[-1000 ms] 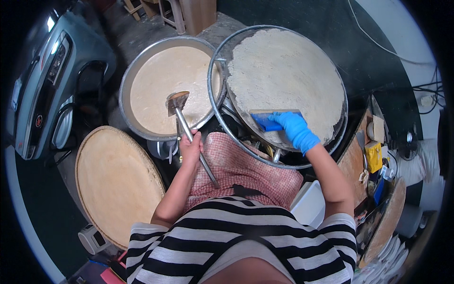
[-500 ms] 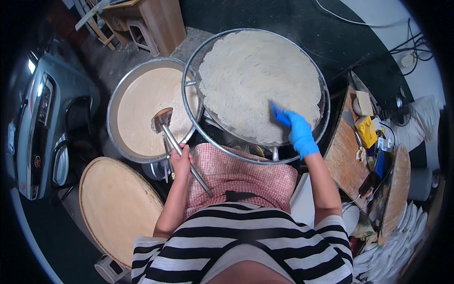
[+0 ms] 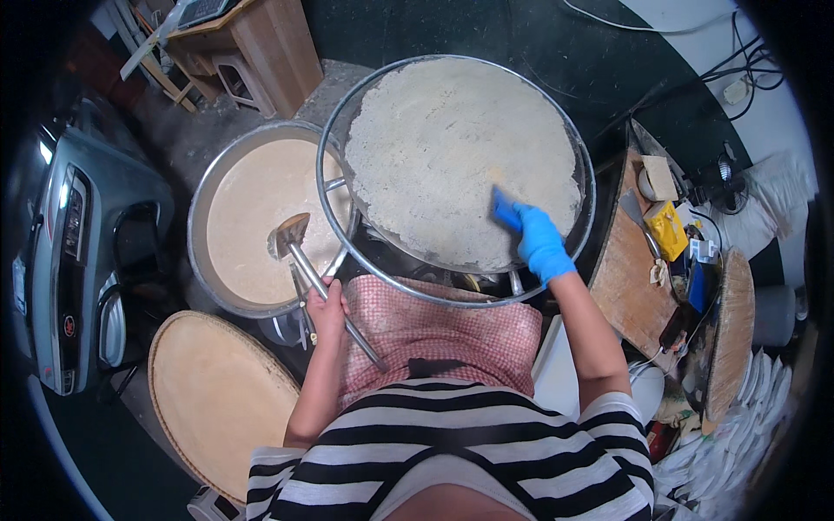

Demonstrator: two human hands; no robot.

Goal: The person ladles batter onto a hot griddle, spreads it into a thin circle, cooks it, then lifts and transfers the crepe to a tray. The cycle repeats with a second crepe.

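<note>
- Hands: two, well apart, each closed on one tool.
- Left hand (image 3: pixel 327 306), bare: fingers wrapped around one long silver metal-handled ladle (image 3: pixel 334 319); forearm angled up from lower edge.
- Ladle's brown head: in one round silver metal basin (image 3: pixel 198 227) of beige liquid (image 3: pixel 245 204).
- Right hand (image 3: pixel 542 243), blue-gloved: grips one blue flat scraper (image 3: pixel 504 210) over one pale round paste layer (image 3: pixel 452 148); contact unclear. Elbow bent outward.
- Layer: inside one silver metal ring (image 3: pixel 434 300).

gloved fingers (image 3: pixel 526 219) partly hide the blue scraper (image 3: pixel 503 209)
</note>
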